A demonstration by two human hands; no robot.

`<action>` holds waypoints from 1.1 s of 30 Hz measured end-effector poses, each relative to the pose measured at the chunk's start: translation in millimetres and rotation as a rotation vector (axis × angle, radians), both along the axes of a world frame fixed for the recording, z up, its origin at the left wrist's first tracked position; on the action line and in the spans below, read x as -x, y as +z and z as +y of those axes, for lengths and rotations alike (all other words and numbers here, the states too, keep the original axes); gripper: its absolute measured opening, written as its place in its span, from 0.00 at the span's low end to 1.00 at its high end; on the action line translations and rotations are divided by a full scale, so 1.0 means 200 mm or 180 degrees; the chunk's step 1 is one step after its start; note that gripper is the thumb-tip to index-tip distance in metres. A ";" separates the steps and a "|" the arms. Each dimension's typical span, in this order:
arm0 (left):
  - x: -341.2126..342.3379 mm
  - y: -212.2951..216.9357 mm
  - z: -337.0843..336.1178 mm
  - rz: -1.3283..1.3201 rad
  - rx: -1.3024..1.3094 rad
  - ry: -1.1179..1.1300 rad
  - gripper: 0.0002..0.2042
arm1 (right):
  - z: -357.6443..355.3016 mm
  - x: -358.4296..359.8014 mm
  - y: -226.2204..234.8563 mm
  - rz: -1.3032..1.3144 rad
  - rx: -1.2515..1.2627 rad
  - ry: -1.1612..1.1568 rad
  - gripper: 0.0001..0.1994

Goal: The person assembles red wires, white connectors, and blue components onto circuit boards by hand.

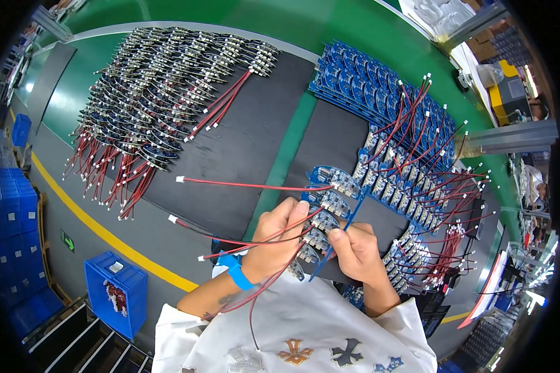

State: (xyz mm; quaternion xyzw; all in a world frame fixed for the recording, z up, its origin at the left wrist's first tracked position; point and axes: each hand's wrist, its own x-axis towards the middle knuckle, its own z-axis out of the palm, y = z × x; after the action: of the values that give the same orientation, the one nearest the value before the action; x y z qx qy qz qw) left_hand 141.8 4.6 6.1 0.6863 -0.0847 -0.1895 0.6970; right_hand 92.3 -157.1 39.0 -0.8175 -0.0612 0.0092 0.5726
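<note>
While we hold a blue circuit-board panel (322, 219) tilted just beyond our white shirt (292, 323), our right hand (358, 252) pinches its long rail (354, 211) between thumb and fingers, at the panel's 4 o'clock side. Our left hand (274, 252) closes on the edge at 9 o'clock, thumb pressed to the boards and fingers curled; what lies beneath is hidden. Red and black wires (249, 185) run from the panel toward 9 o'clock, some crossing our left hand, and several end in white connectors (180, 179). A blue wristband (238, 273) circles our left wrist.

From our hands, a dense group of dark boards (162, 93) with wires lies between 10 and 11 o'clock, beside a bare stretch of black mat (249, 130). Stacked blue panels (348, 71) sit at 1 o'clock, and overlapping wired panels (410, 193) at 2. Toward 8 o'clock, a blue bin (135, 298) holds red wiring (116, 297), near a yellow floor stripe (130, 252).
</note>
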 end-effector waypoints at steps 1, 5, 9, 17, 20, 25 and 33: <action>0.00 0.01 0.00 0.0295 0.0287 -0.0002 0.17 | 0.01 0.00 0.00 -0.0011 -0.0011 0.0018 0.13; -0.04 0.04 0.03 0.0930 0.0764 -0.0318 0.16 | 0.02 0.01 -0.08 -0.0046 -0.0503 0.0049 0.17; -0.07 0.12 0.03 0.1665 0.1539 -0.0375 0.18 | 0.06 -0.02 -0.10 -0.0006 -0.1232 0.0198 0.21; -0.18 0.03 0.11 0.0848 0.1219 -0.0685 0.18 | 0.06 -0.13 -0.15 0.0351 -0.2417 0.0630 0.25; -0.20 0.00 0.13 0.0990 0.1283 -0.0879 0.16 | 0.12 -0.14 -0.11 0.0591 -0.2790 0.0603 0.25; -0.37 0.04 0.10 0.0504 0.0455 0.0544 0.17 | 0.12 -0.19 -0.16 -0.0062 -0.2723 -0.0205 0.25; -0.66 -0.11 0.15 -0.2590 -0.1685 0.1020 0.18 | 0.07 -0.17 -0.18 -0.0086 -0.2446 -0.0537 0.25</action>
State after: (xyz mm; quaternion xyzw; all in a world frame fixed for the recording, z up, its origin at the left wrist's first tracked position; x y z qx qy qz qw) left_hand 274.0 35.0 -15.0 0.8620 -0.1921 0.1873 0.4302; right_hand 126.0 -142.8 3.5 -0.5457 -0.0003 -0.0724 0.8348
